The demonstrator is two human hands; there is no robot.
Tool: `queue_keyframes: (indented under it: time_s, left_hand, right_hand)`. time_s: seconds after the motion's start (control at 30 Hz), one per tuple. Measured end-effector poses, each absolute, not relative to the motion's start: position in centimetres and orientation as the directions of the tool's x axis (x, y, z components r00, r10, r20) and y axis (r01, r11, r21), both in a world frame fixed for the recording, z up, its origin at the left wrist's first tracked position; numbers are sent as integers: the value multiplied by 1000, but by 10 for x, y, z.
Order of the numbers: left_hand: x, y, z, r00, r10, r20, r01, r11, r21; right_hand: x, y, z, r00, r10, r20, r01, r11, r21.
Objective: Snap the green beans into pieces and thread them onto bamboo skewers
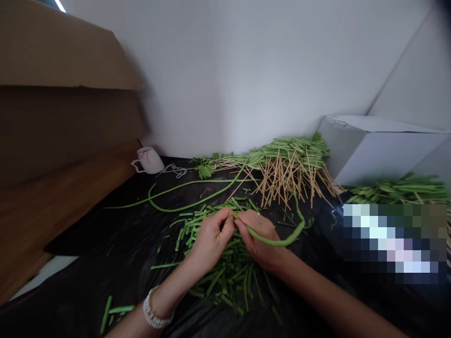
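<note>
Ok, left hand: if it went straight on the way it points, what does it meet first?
Most likely the right hand: its fingertips sit just ahead of the left hand, at the end of a long green bean. Depth is unclear, so the bean may come first.

We pinch a long green bean (278, 242) between our left hand (211, 240) and right hand (259, 239), just above a heap of cut bean pieces (225, 277) on black plastic sheeting (123, 225). A beaded bracelet (155, 310) circles our left wrist. At twelve o'clock, wooden skewers (285, 180) lie crisscrossed; at eleven, a white mug (150, 160) stands by the wall.
</note>
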State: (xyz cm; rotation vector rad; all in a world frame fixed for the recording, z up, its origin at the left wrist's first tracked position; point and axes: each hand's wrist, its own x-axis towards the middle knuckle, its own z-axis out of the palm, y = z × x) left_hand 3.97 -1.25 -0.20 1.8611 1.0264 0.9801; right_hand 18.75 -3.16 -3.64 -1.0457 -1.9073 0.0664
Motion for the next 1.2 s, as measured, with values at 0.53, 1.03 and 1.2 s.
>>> queue_keyframes:
  time_s: [0.53,1.03,1.2]
  left_hand:
    - [-24,43,-1,106,905,411,744,-346,571]
    - [26,0,0,372,865,336,193,-426,884]
    - [21,1,5,524,852,-2,82,-48,995]
  right_hand:
    - [184,-33,-32,-345,847,405,637,528,-562]
    - [189,-28,-32,-168,938,303,581,343,-739]
    - [196,-28,-18,-172,945,278,137,302,-943]
